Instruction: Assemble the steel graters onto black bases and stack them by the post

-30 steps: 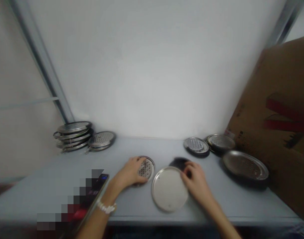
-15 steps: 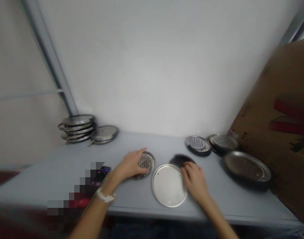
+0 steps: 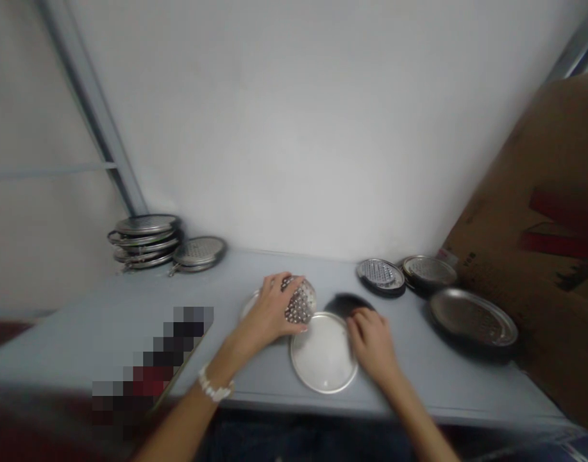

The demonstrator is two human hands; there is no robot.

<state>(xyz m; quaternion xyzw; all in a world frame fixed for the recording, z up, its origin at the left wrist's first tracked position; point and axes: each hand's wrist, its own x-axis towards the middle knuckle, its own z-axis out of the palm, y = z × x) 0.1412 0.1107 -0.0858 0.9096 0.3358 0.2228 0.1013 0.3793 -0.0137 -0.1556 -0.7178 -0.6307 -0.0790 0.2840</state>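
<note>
My left hand (image 3: pixel 277 308) is closed around the edge of a round metal grater disc (image 3: pixel 302 301), thumb at the near side and fingers over the far side. The disc is tilted up, its perforated face showing. Part of another pale round piece (image 3: pixel 248 304) lies on the table behind this hand. My right hand (image 3: pixel 374 340) has curled fingers pinched at a black round piece (image 3: pixel 344 304), which is blurred and partly hidden. Between the hands a smooth, shiny round metal plate (image 3: pixel 324 356) lies flat, in front of the black piece, its right edge beside my right hand.
At the back left stand a stack of round graters (image 3: pixel 147 240) and a lower pile (image 3: pixel 200 250). Toward the right are more graters (image 3: pixel 381 274), (image 3: pixel 429 272) and a large round metal tray (image 3: pixel 471 317). A cardboard box (image 3: pixel 529 256) borders the table's right; a phone, partly pixelated, lies left.
My left hand has raised the grater disc off the table, moving it right and tilting it, which uncovers a pale piece behind. My right hand stays by the black piece. The view has shifted slightly.
</note>
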